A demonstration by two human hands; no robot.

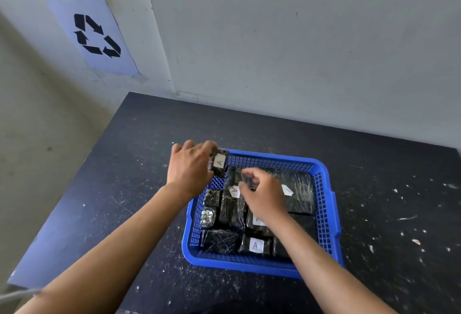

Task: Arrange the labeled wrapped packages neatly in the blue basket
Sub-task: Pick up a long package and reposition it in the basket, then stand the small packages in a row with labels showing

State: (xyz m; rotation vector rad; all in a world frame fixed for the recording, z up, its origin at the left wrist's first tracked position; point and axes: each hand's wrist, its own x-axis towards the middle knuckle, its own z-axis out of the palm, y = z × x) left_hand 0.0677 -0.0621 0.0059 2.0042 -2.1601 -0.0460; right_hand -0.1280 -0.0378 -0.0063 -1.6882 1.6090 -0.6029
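Left hand [192,167] clamped on a small package [219,162] labelled A, upright over the basket's [324,214] far-left corner, open slot just below and right of it; right hand [264,196] nearer, pinching a dark package [249,182] mid-basket, long axis unclear.

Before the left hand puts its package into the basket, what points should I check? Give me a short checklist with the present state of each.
1. Left hand grips small package firmly: ok, fingers wrapped around it.
2. Label "A" faces up on that package: ok.
3. Free spot in the blue basket at its far left corner: ok, bare mesh shows below the held package.
4. Right hand out of the way: not ok, it is over the middle packages, pinching a small dark item.
5. Packages already inside lie flat: cannot tell, the right arm hides some.
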